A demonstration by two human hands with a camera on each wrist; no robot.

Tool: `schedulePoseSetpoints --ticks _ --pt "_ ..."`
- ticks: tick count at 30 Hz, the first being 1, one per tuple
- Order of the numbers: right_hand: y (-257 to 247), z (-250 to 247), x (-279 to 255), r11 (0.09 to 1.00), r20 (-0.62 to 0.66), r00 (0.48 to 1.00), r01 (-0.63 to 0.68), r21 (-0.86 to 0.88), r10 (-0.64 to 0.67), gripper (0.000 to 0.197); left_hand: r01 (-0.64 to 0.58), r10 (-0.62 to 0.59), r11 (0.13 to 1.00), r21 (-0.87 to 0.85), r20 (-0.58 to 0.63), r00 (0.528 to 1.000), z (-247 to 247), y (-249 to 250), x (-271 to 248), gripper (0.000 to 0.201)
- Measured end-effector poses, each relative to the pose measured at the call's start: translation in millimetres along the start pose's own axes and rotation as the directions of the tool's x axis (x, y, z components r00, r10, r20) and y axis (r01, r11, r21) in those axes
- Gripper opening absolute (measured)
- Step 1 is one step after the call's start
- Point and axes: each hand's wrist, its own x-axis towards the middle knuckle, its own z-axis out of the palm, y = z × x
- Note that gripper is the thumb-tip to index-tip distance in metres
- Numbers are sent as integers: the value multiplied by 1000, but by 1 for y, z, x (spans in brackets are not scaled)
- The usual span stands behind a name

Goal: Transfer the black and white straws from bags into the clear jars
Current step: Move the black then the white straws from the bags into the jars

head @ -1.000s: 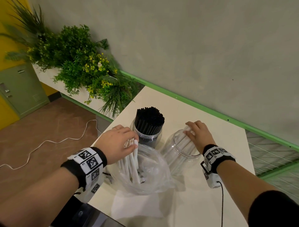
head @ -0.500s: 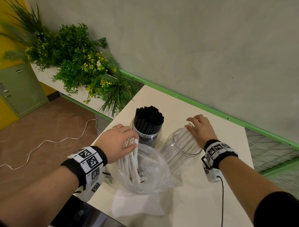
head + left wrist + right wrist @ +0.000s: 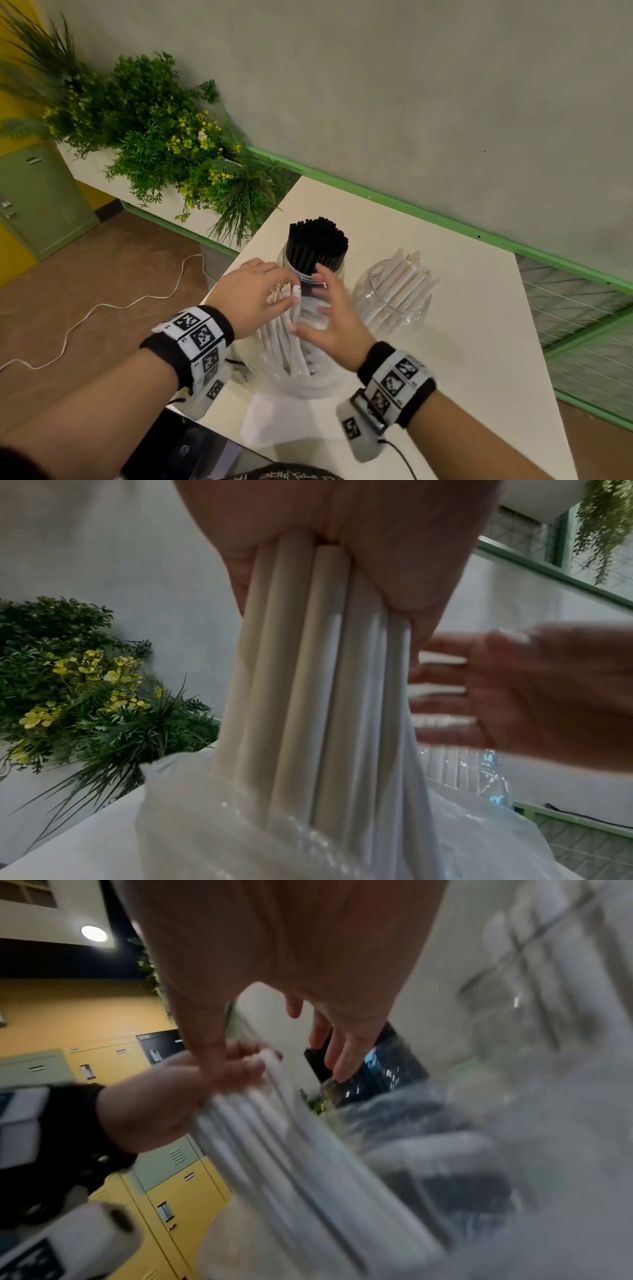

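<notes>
Basically no readable writing, just square coded markers on both wristbands; left hand point(image 3: 253, 294) grips white straws point(image 3: 286, 339) standing in the clear bag point(image 3: 301, 380), right hand point(image 3: 337, 322) spread empty beside them, black straws point(image 3: 317, 241) and more white ones fill two jars behind.

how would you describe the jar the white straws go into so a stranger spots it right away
On the white table by the grey wall stand two clear jars. The right jar, beside the right hand, holds leaning white straws; its neighbour is packed with upright black straws.
</notes>
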Motion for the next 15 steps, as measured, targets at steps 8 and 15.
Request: schedulePoseSetpoints --ticks 8,15 --pt "10 42 15 970 -118 989 -54 239 84 56 -12 16 987 -163 18 1000 -8 -5 -2 70" --pt "13 40 18 969 -124 985 -87 230 118 40 18 -11 986 -165 46 999 -4 -25 -14 64"
